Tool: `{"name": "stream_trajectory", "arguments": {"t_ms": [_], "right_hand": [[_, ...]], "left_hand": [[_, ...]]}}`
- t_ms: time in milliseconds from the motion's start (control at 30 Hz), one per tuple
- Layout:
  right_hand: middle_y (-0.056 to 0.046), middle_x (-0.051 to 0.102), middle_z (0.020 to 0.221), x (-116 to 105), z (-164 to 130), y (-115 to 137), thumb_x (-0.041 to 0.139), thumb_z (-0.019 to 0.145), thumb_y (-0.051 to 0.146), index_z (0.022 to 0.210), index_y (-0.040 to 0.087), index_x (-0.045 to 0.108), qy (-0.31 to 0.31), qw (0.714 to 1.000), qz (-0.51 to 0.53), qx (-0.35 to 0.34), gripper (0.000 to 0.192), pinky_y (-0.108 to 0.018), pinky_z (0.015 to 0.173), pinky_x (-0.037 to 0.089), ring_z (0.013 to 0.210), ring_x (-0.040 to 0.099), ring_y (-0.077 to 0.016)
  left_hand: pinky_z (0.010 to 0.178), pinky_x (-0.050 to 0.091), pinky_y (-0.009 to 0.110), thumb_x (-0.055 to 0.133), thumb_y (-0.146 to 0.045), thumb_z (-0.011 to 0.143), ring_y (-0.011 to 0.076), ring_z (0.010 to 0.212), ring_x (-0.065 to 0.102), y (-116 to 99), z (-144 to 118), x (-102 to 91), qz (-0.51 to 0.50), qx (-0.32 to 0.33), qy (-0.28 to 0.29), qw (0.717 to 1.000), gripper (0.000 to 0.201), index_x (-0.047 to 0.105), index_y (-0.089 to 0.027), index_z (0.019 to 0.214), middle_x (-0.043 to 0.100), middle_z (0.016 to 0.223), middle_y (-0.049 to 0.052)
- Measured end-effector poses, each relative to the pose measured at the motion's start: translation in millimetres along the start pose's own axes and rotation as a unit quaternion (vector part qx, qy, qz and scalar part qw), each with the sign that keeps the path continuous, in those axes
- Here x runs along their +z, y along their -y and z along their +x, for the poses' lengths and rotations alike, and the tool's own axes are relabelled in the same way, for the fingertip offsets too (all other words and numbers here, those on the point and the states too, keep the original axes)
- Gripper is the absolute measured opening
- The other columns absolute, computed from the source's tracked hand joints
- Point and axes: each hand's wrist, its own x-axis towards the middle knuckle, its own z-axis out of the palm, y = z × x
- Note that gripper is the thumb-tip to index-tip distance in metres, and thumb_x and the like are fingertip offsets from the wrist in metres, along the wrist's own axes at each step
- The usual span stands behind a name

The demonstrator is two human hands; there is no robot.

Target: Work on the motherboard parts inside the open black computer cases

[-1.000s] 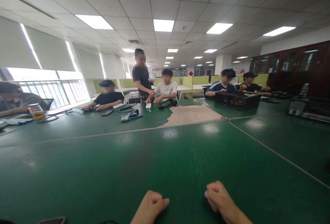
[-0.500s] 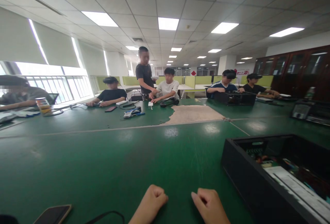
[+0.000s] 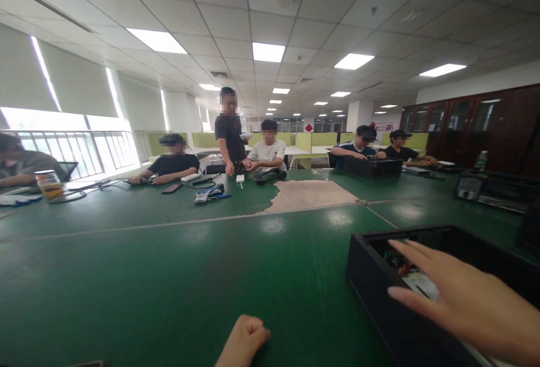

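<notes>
A black open-topped computer case (image 3: 358, 268) lies at the right of the green table, with a circuit board and wires partly visible inside. Over its opening stretches my right hand (image 3: 459, 294), fingers extended and thumb apart, holding nothing; whether it touches the case I cannot tell. My left hand (image 3: 243, 340) is closed in a fist above the near part of the table, to the left of the case, with nothing visible in it.
Across the green table (image 3: 169, 277) is a bare pale patch (image 3: 312, 195). Beyond the seam lie gloves (image 3: 208, 195), a phone (image 3: 172, 188) and a jar (image 3: 48, 187). Several people sit at the far side, and one person (image 3: 228, 130) stands. Another black case (image 3: 371, 168) is there.
My right hand has opened from a fist and moved right, over the computer case. My left hand remains a fist. The view has tilted up and turned slightly right.
</notes>
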Motion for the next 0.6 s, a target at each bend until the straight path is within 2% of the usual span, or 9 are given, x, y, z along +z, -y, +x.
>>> {"name": "stream_trajectory", "arguments": {"t_ms": [67,133,233,300,367,433,467,533,600], "right_hand": [[-0.021,0.06,0.114,-18.1,19.2,-24.6,0.055,0.059,0.074,0.127,0.015,0.055,0.084,0.995,-0.032,0.053,0.09,-0.05,0.076,0.045,0.093,0.059,-0.0394],[-0.017,0.065,0.105,-15.7,29.0,-33.9,0.05,0.065,0.074,0.123,0.016,0.058,0.151,0.987,-0.01,0.049,0.082,-0.044,0.075,0.047,0.089,0.062,-0.0352],[-0.01,0.067,0.102,-6.1,25.3,-20.2,0.044,0.071,0.072,0.113,0.023,0.064,0.189,0.982,0.019,0.023,0.068,-0.038,0.078,0.047,0.092,0.062,-0.031],[-0.009,0.067,0.102,-7.6,16.6,3.6,0.044,0.072,0.073,0.107,0.024,0.067,0.214,0.976,0.022,0.016,0.065,-0.037,0.079,0.046,0.092,0.062,-0.0301],[-0.009,0.065,0.107,-12.6,8.5,36.4,0.045,0.07,0.074,0.107,0.023,0.066,0.232,0.972,0.049,0.001,0.066,-0.036,0.082,0.046,0.098,0.06,-0.0301],[-0.011,0.061,0.116,-14.0,4.6,75.5,0.046,0.071,0.073,0.113,0.021,0.062,0.255,0.959,0.124,-0.004,0.069,-0.035,0.083,0.046,0.103,0.057,-0.0291],[-0.012,0.059,0.119,-11.8,5.4,95.8,0.044,0.073,0.073,0.118,0.021,0.058,0.281,0.942,0.182,0.002,0.07,-0.035,0.082,0.046,0.104,0.057,-0.028],[-0.012,0.058,0.12,-0.6,14.4,132.7,0.036,0.08,0.07,0.124,0.021,0.051,0.372,0.874,0.313,0.016,0.067,-0.035,0.075,0.049,0.096,0.061,-0.0244],[-0.012,0.061,0.114,18.1,34.1,158.0,0.03,0.087,0.059,0.122,0.018,0.05,0.458,0.801,0.386,0.014,0.057,-0.033,0.067,0.05,0.081,0.064,-0.02]], "left_hand": [[0.046,0.009,0.026,0.052,-0.04,0.059,0.0062,0.044,0.014,-2.6,-2.5,1.3,-0.003,-0.001,0.001,1.0,0.038,0.023,-0.021,0.043,0.017,0.041,-0.008],[0.046,0.009,0.025,0.053,-0.042,0.061,0.0063,0.044,0.014,-4.2,-5.8,1.3,-0.01,-0.002,0.0,1.0,0.039,0.024,-0.021,0.045,0.017,0.042,-0.008],[0.045,0.009,0.024,0.054,-0.048,0.062,0.0063,0.045,0.013,-14.4,-13.4,-4.3,-0.018,0.012,-0.006,1.0,0.046,0.02,-0.021,0.046,0.015,0.045,-0.008],[0.044,0.009,0.024,0.055,-0.052,0.063,0.0064,0.045,0.012,-38.3,-19.3,-11.4,-0.011,0.038,-0.02,0.999,0.051,0.018,-0.021,0.046,0.013,0.046,-0.008],[0.044,0.011,0.024,0.053,-0.051,0.067,0.0068,0.045,0.013,-82.7,-22.9,-18.3,0.007,0.079,-0.033,0.996,0.05,0.018,-0.021,0.047,0.014,0.047,-0.008],[0.044,0.014,0.024,0.05,-0.045,0.072,0.0071,0.046,0.015,-144.3,-21.6,-20.4,0.032,0.145,-0.047,0.988,0.046,0.02,-0.021,0.048,0.015,0.047,-0.007],[0.045,0.014,0.024,0.05,-0.042,0.073,0.0072,0.046,0.016,-177.9,-18.9,-18.3,0.054,0.188,-0.06,0.979,0.044,0.021,-0.02,0.047,0.016,0.048,-0.007],[0.046,0.014,0.024,0.049,-0.038,0.073,0.0074,0.047,0.018,-239.5,-10.1,-7.8,0.122,0.282,-0.085,0.948,0.041,0.023,-0.019,0.047,0.017,0.05,-0.006],[0.046,0.016,0.024,0.047,-0.034,0.073,0.0075,0.047,0.021,-280.0,1.4,8.0,0.199,0.355,-0.09,0.909,0.038,0.026,-0.018,0.046,0.019,0.049,-0.006]]}}
